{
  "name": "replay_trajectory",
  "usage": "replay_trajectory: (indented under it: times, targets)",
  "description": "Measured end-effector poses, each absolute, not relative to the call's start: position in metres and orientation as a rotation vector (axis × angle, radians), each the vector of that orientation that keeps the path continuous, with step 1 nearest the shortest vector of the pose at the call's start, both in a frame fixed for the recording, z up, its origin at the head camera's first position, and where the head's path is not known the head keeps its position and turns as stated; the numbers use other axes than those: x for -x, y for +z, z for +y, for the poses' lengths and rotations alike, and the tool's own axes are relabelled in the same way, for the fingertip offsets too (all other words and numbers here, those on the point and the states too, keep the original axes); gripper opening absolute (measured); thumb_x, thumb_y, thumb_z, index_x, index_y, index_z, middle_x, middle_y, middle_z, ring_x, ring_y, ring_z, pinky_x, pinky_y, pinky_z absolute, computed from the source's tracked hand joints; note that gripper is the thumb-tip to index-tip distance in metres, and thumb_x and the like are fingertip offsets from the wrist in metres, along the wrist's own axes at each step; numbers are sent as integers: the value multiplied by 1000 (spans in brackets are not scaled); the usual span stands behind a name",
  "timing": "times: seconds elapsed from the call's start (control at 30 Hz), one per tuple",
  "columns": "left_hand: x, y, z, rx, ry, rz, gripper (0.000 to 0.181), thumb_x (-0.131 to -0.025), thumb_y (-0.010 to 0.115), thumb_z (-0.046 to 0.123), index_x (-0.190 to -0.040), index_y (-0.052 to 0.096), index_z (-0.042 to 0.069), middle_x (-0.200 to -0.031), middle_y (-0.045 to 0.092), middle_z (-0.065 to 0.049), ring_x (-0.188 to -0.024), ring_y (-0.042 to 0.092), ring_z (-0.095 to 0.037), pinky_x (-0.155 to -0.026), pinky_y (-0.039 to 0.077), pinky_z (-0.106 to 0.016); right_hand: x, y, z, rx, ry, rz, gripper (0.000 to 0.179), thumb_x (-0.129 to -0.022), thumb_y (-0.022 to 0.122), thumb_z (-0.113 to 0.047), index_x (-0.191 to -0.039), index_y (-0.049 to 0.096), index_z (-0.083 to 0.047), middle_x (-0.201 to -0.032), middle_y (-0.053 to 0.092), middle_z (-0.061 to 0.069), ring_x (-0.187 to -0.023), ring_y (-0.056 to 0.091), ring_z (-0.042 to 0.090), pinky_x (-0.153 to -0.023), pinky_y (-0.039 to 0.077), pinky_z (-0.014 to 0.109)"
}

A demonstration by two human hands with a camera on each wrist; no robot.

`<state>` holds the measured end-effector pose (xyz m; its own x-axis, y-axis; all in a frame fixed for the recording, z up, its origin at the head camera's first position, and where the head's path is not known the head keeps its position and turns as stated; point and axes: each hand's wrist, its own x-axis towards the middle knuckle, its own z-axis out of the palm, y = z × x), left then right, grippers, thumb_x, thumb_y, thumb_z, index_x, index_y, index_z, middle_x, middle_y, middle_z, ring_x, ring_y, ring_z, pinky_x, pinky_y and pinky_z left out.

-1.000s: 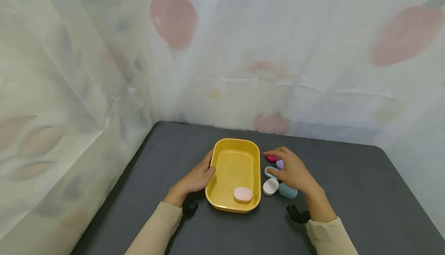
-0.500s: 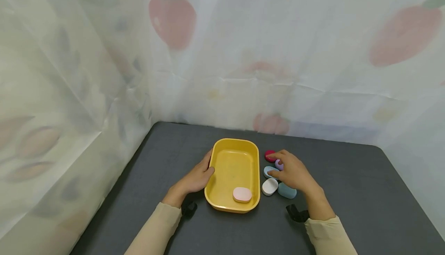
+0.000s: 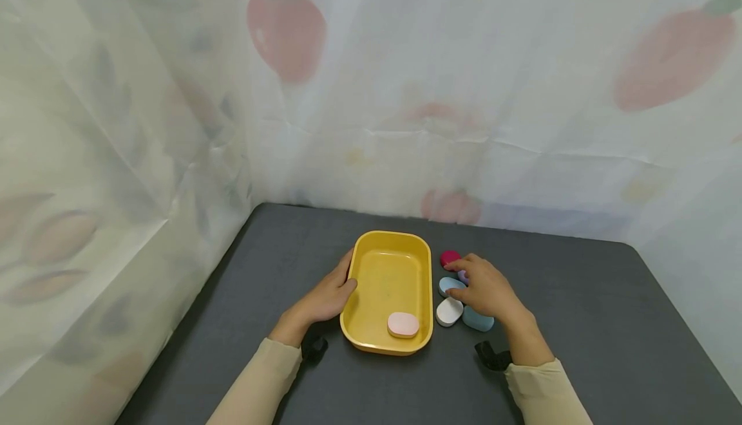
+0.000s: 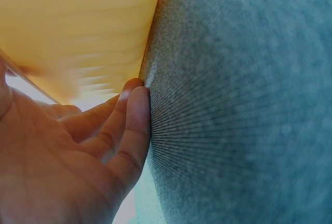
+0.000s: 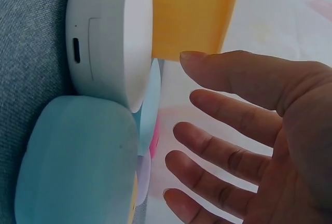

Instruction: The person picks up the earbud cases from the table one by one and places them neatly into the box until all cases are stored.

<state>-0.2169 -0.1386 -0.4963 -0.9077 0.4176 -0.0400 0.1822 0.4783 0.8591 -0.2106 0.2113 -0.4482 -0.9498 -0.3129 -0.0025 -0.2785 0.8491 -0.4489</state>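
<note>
Head view shows the right hand (image 3: 487, 288) shifted slightly from a second ago: more of the crimson case (image 3: 449, 259) is uncovered, while the lilac case (image 3: 462, 277) is more hidden. Nothing has been lifted, so five cases remain outside the yellow tray (image 3: 391, 270). The right hand is spread wide, holding nothing; the right wrist view shows a gap between its fingertips and the cases. The left hand (image 3: 329, 296) grips the tray's left side, thumb over the rim, fingers along the outer wall.

The cases are smooth, rounded and lozenge-like. A pink case (image 3: 402, 325) lies inside the tray's near end; just right of the tray, on the grey counter (image 3: 580, 296), sit the others, including light blue (image 3: 451, 286), slotted white (image 3: 449, 311) and teal (image 3: 478, 319) ones.
</note>
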Motion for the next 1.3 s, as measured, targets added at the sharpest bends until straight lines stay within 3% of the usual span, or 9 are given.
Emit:
replay_trajectory:
  times: [0.2, 0.63, 0.87, 1.3]
  targets:
    - [217, -496, -138, -513, 1405, 2479, 68, -111, 39, 18, -169, 3, 20, -175, 11, -3, -159, 19, -20, -126, 24, -50, 211, -450, 210, 459, -665, 2964, 48, -87, 83, -27, -131, 72, -12, -125, 63, 14, -106, 59, 31, -90, 53, 54]
    - [218, -498, -138, -510, 1394, 2504, 69, -110, 39, 18, -169, 4, 21, -175, 13, -3, -159, 21, -20, -125, 25, -50, 213, -455, 204, 452, -621, 2969, 45, -87, 83, -29, -128, 74, -13, -113, 64, 10, -95, 57, 24, -79, 52, 44]
    - [217, -496, -137, -542, 1410, 2495, 68, -110, 38, 15, -169, 3, 18, -175, 13, -7, -159, 21, -24, -124, 26, -53, 214, -458, 203, 394, -576, 2977, 44, -88, 82, -31, -128, 73, -15, -115, 64, 9, -99, 58, 26, -85, 53, 49]
    - [217, -496, -138, -520, 1394, 2500, 69, -110, 39, 17, -169, 3, 21, -175, 11, -4, -159, 21, -21, -125, 25, -51, 215, -462, 199, 302, -552, 2966, 45, -88, 81, -36, -128, 74, -16, -117, 65, 10, -101, 61, 27, -88, 53, 51]
